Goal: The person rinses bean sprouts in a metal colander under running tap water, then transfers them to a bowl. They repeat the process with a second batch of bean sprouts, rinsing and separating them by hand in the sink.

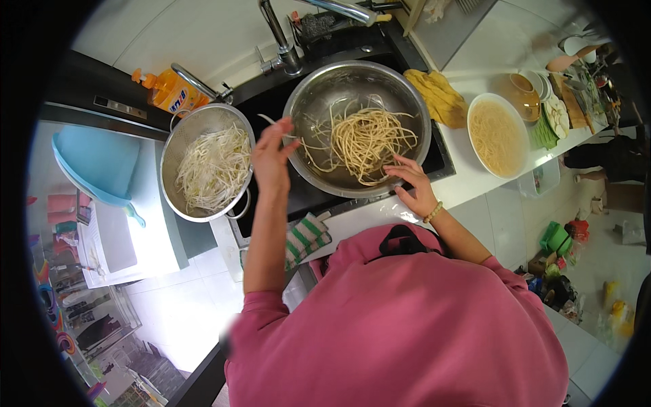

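Observation:
My left hand [273, 155] is between the metal colander and the large steel basin, pinching a thin pale strand, likely a bean sprout, whose end sticks out above the fingers. At the basin's lower right rim, my right hand [413, 184] rests with spread fingers beside a heap of long tan strands [374, 142]; whether it touches them is unclear. The steel basin [315, 182] sits over the black sink and holds the heap, with a few thin wet bits near it. White bean sprouts [216, 168] lie in the round metal colander [175, 152] at the left.
A chrome faucet [289, 56] stands behind the basin, an orange soap bottle [175, 91] behind the colander. Right of the basin are a yellow cloth [437, 96] and a white bowl of pale strands in liquid [496, 135]. A green-striped cloth [307, 239] lies at the counter's front edge.

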Tool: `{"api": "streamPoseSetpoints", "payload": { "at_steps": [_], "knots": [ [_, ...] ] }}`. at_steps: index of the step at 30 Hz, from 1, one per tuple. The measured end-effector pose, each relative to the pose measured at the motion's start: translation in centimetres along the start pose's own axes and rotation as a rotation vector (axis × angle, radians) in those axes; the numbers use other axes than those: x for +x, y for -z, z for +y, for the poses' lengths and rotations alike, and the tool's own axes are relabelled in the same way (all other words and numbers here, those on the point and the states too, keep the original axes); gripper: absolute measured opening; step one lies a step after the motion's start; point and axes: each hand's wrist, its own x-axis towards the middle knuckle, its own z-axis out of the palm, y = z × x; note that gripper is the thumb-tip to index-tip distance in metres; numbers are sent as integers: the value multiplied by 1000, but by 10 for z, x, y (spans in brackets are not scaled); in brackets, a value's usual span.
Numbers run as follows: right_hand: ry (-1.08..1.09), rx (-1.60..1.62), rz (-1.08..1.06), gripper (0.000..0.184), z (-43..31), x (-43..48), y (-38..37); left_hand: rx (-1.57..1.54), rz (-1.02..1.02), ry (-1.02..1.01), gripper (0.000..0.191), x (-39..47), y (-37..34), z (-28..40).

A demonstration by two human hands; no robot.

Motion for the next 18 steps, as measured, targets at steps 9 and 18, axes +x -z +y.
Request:
{"api": "streamPoseSetpoints", "payload": {
  "at_steps": [9,18],
  "knots": [
    [6,-16,-8,39,-6,0,3,281,246,-258,30,-5,75,102],
    [8,-21,-23,38,-7,0,1,1408,540,-345,50,18,166,101]
  ]
}}
